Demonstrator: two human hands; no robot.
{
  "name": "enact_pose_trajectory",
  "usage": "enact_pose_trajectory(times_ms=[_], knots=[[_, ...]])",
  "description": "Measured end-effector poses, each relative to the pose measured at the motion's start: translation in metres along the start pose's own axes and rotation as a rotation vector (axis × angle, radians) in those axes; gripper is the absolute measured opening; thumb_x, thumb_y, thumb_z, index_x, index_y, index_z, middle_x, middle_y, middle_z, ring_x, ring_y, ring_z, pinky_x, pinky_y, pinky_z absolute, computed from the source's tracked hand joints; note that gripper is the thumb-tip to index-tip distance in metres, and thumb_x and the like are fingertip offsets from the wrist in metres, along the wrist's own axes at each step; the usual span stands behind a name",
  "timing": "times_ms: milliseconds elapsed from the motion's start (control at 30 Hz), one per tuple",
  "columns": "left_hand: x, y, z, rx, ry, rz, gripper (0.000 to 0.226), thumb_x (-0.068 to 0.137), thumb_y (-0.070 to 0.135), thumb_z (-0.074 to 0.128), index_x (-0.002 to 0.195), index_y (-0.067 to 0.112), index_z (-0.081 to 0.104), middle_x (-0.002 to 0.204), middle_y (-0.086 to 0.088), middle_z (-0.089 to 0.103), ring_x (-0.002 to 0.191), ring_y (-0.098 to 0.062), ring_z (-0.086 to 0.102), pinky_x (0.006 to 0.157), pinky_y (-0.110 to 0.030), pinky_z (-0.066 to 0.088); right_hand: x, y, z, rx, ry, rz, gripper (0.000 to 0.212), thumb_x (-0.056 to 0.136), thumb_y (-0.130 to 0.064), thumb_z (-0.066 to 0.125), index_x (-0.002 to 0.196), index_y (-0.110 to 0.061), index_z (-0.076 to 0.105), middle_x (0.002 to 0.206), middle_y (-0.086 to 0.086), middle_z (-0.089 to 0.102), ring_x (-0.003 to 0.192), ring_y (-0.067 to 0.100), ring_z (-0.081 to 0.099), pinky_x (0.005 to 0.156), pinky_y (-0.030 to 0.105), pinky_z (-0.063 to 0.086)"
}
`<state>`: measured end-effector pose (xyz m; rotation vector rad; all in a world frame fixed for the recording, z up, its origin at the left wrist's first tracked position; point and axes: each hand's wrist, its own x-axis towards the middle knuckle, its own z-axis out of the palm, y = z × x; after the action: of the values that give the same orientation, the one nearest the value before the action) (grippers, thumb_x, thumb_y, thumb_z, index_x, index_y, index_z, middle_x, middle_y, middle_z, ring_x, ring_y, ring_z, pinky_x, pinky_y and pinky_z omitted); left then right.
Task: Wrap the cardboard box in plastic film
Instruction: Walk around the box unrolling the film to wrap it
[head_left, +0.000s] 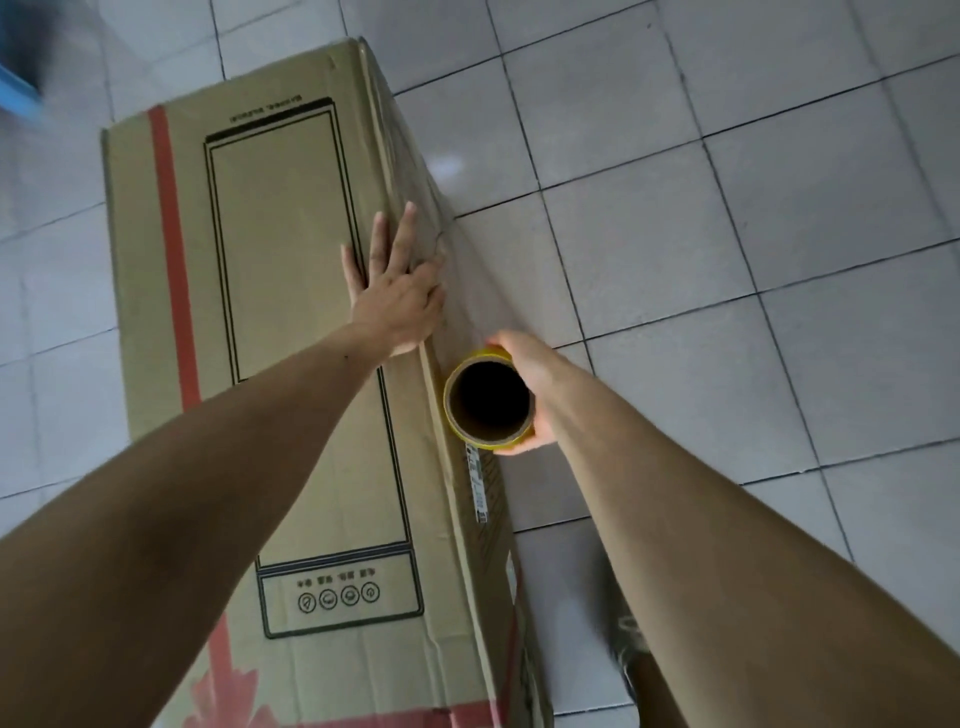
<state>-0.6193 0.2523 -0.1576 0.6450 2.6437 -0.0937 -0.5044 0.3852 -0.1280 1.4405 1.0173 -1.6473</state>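
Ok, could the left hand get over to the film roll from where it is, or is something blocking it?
Probably yes. The left hand lies flat on the cardboard box near its right edge, and the film roll, gripped by the right hand, sits just past that edge with nothing between.

- Even, soft daylight; moderately bright; shadows faint
- Pale glare patch on the floor tiles (447, 167) beside the cardboard box (291, 291)
- Wide-angle bowing of tile lines at edges
- Blue object (21, 67) top left blurred; overall slightly soft
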Motion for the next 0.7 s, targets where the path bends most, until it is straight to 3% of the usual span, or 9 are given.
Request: enact_pose_trajectory(times_ms=[133,233,400,500,567,633,700], knots=[[0.003,0.0,0.0,-0.012,-0.046,-0.018,0.044,0.102,0.04,0.033,0.146,0.038,0.04,0.159,0.005,-0.032,0.144,-0.023,-0.034,0.113,-0.059,-0.019,0.006,0.052,-0.007,0.283,-0.003,0.013,0.08,0.061,-0.052,0.069,0.131,-0.025,0.041,0.126,0.018,0.05,0.104,0.046,0.055,0.075,0.068,0.049],[0.004,0.0,-0.003,-0.033,-0.082,-0.022,0.043,0.102,0.04,0.034,0.144,0.037,0.042,0.158,0.005,-0.034,0.143,-0.023,-0.034,0.114,-0.059,-0.017,0.008,0.09,-0.011,0.561,-0.075,0.1,0.085,0.055,-0.055,0.071,0.131,-0.024,0.046,0.125,0.02,0.056,0.106,0.047,0.056,0.078,0.068,0.048],[0.004,0.003,-0.004,-0.023,-0.107,-0.032,0.039,0.101,0.041,0.037,0.138,0.031,0.047,0.157,0.005,-0.035,0.144,-0.024,-0.034,0.114,-0.058,-0.017,-0.012,0.137,-0.027,0.802,-0.151,0.156,0.044,0.087,-0.047,0.052,0.11,-0.011,0.061,0.112,0.021,0.064,0.104,0.042,0.06,0.094,0.055,0.048],[0.005,0.003,-0.004,-0.008,-0.122,-0.033,0.041,0.101,0.042,0.037,0.141,0.035,0.044,0.157,0.004,-0.036,0.143,-0.024,-0.035,0.114,-0.058,-0.017,-0.017,0.139,-0.032,0.735,-0.148,0.19,0.041,0.089,-0.044,0.053,0.107,-0.008,0.059,0.107,0.021,0.064,0.103,0.039,0.061,0.098,0.046,0.047],[0.005,0.002,-0.005,0.003,-0.122,-0.042,0.042,0.101,0.042,0.037,0.142,0.037,0.042,0.156,0.005,-0.036,0.143,-0.024,-0.035,0.114,-0.058,-0.017,-0.015,0.13,-0.036,0.575,-0.083,0.168,0.041,0.092,-0.039,0.051,0.122,-0.012,0.054,0.119,0.019,0.06,0.107,0.039,0.058,0.098,0.051,0.046],[0.005,0.004,-0.006,0.022,-0.127,-0.053,0.042,0.101,0.043,0.037,0.143,0.037,0.042,0.156,0.004,-0.037,0.142,-0.025,-0.036,0.114,-0.059,-0.017,-0.02,0.111,-0.037,0.35,0.043,0.03,0.039,0.098,-0.034,0.041,0.136,-0.024,0.046,0.133,0.006,0.049,0.118,0.039,0.05,0.096,0.056,0.043],[0.004,0.007,-0.011,0.061,-0.156,-0.07,0.042,0.102,0.046,0.035,0.142,0.038,0.045,0.157,0.004,-0.036,0.142,-0.028,-0.037,0.114,-0.061,-0.016,-0.021,0.093,-0.036,0.183,0.112,-0.121,0.038,0.1,-0.027,0.038,0.137,-0.022,0.048,0.136,0.003,0.05,0.122,0.037,0.048,0.089,0.052,0.045]])
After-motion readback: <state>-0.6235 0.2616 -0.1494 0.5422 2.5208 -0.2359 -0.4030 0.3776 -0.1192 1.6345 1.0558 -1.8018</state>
